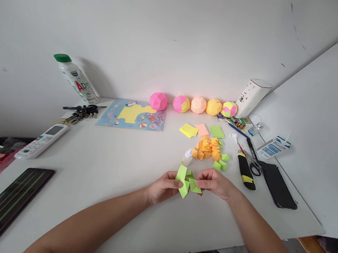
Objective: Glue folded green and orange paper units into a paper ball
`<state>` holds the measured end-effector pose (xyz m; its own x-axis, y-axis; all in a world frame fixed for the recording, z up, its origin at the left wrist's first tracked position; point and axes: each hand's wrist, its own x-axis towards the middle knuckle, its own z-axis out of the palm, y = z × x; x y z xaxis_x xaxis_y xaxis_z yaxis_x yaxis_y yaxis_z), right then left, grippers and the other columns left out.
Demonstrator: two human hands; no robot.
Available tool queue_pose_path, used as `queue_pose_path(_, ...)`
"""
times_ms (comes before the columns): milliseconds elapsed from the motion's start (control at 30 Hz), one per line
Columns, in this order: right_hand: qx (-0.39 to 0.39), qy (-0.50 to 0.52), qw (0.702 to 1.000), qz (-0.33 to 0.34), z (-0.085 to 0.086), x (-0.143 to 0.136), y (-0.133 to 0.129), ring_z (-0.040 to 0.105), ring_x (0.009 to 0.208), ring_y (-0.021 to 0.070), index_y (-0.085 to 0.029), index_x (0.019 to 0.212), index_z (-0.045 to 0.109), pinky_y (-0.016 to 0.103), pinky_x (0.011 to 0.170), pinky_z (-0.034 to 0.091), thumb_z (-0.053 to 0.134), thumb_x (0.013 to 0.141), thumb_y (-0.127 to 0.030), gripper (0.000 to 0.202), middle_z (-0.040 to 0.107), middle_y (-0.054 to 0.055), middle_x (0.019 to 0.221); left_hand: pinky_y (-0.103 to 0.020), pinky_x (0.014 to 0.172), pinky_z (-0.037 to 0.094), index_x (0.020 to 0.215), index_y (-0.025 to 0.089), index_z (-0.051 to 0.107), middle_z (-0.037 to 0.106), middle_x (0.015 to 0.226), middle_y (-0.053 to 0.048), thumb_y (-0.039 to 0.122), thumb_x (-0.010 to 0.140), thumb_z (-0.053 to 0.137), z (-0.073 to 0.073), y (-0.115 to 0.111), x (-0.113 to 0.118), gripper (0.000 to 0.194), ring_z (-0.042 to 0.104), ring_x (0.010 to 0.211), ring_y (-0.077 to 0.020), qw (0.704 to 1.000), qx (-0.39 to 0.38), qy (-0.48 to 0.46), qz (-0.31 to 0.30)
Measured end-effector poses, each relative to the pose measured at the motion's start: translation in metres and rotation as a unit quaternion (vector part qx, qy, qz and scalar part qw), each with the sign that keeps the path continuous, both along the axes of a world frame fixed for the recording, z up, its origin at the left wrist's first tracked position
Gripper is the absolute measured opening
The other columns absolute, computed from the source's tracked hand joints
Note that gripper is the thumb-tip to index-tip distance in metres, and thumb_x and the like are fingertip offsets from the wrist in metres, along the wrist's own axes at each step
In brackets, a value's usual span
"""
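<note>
My left hand (166, 185) pinches a green folded paper piece (182, 175) made of joined flaps, thumb in front. Close beside it, my right hand (213, 182) holds another green folded paper unit (195, 186) between thumb and fingers, its edge against or very near the first; I cannot tell if they are joined. Just behind the hands stands a small white glue bottle (187, 157). A pile of orange folded paper units (207, 146) lies beyond it, with loose green paper units (219, 165) at its right side.
Yellow (189, 130), peach and green paper stacks lie behind the pile. Several paper balls (198, 105) line the wall. At right are a utility knife (246, 169), scissors (255, 167), and a black pouch (278, 185); at left, a remote control (42, 141) and a white bottle (78, 81).
</note>
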<state>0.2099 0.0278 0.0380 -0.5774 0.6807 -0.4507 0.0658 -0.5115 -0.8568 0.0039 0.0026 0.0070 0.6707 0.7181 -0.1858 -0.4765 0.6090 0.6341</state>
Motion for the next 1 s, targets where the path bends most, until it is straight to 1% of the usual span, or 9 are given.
queue_pose_path(267, -0.015, 0.008, 1.0, 0.0, 0.0015, -0.0007, -0.0004, 0.059, 0.053, 0.0127, -0.013, 0.063, 0.063, 0.028, 0.056, 0.047, 0.08, 0.062, -0.03, 0.024, 0.065, 0.001, 0.057, -0.029, 0.069, 0.039, 0.078, 0.012, 0.071, 0.065, 0.069, -0.005, 0.018, 0.065, 0.07, -0.0012, 0.0003, 0.0006, 0.014, 0.057, 0.067, -0.0159, 1.0, -0.001, -0.002, 0.005)
queue_pose_path(467, -0.019, 0.017, 1.0, 0.002, 0.0, -0.0016, -0.0017, 0.058, 0.053, 0.0122, -0.012, 0.064, 0.064, 0.028, 0.055, 0.047, 0.08, 0.063, -0.03, 0.024, 0.064, 0.001, 0.058, -0.032, 0.076, 0.041, 0.085, 0.013, 0.071, 0.069, 0.082, -0.008, 0.019, 0.065, 0.071, -0.0031, -0.0008, 0.0007, 0.021, 0.061, 0.079, -0.0207, 1.0, 0.004, 0.006, 0.009)
queue_pose_path(667, -0.003, 0.016, 1.0, 0.01, -0.0044, -0.0016, -0.0028, 0.059, 0.053, 0.0117, -0.012, 0.066, 0.065, 0.027, 0.055, 0.048, 0.079, 0.065, -0.03, 0.022, 0.066, 0.002, 0.06, -0.034, 0.078, 0.042, 0.087, 0.012, 0.071, 0.07, 0.082, -0.009, 0.021, 0.066, 0.071, -0.0047, -0.0023, 0.0018, 0.023, 0.062, 0.08, -0.0223, 0.999, 0.016, 0.027, 0.021)
queue_pose_path(800, 0.006, 0.013, 1.0, 0.009, -0.0053, -0.0018, -0.0035, 0.059, 0.054, 0.0117, -0.012, 0.068, 0.065, 0.027, 0.056, 0.048, 0.078, 0.066, -0.029, 0.022, 0.066, 0.002, 0.061, -0.035, 0.08, 0.042, 0.082, 0.012, 0.07, 0.07, 0.085, -0.01, 0.023, 0.066, 0.071, -0.0049, -0.0026, 0.0024, 0.019, 0.063, 0.081, -0.0232, 0.999, 0.025, 0.03, 0.031)
queue_pose_path(1000, 0.014, 0.007, 1.0, 0.009, -0.0063, -0.0022, -0.004, 0.059, 0.053, 0.0114, -0.012, 0.068, 0.065, 0.026, 0.054, 0.048, 0.077, 0.067, -0.029, 0.021, 0.065, 0.001, 0.06, -0.034, 0.076, 0.042, 0.079, 0.012, 0.07, 0.069, 0.076, -0.008, 0.023, 0.065, 0.072, -0.0024, -0.0025, 0.0024, 0.018, 0.062, 0.076, -0.0211, 0.998, 0.027, 0.048, 0.033)
